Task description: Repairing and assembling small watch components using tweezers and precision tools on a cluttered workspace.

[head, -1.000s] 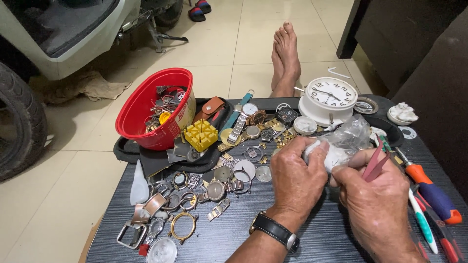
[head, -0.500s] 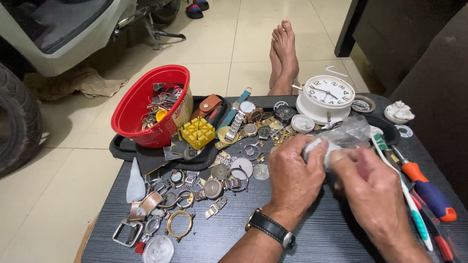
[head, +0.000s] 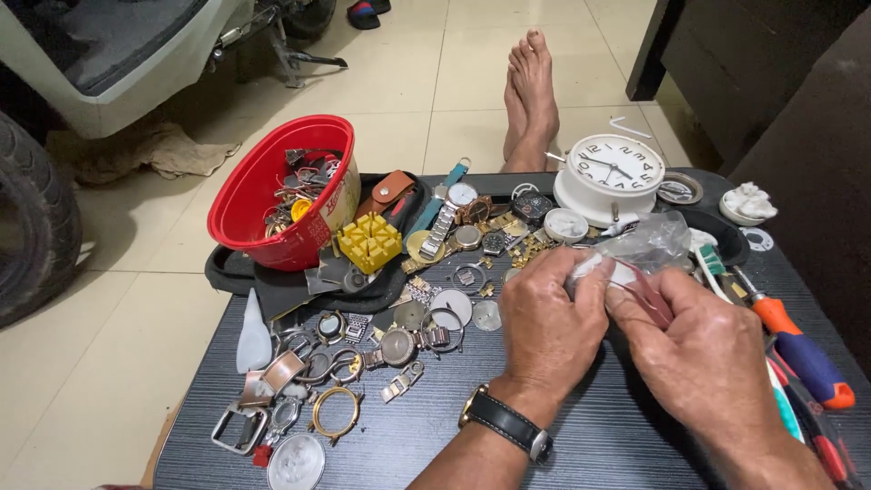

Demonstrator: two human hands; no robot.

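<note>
Clear plastic bag point(head: 646, 243) held above the dark desk point(head: 408, 445), right of centre, crumpled; long axis runs roughly left-right, bulk pointing up and right toward the white clock point(head: 615, 177). Left hand point(head: 550, 319) pinches the bag's near-left edge with thumb and fingertips. Right hand point(head: 708, 349) is closed on a thin red-pink tool point(head: 651, 295), gripped between thumb and fingers, tip aimed up-left at the bag where the 2 hands meet.

Versus 0.5 s ago: hands sit at about the same spot; the red-pink tool, then hidden behind the right hand, now shows.

Surroundings: red bowl point(head: 272, 195) of metal parts at left rear, yellow block point(head: 370, 243) just beside it, loose watch cases and bands point(head: 399, 340) spread left of the left hand. Orange-and-blue screwdriver point(head: 798, 345) lies right of the right hand. Black-strap wristwatch point(head: 508, 425) on the left wrist. Bare feet point(head: 533, 91) rest on the tiled floor beyond the desk.
</note>
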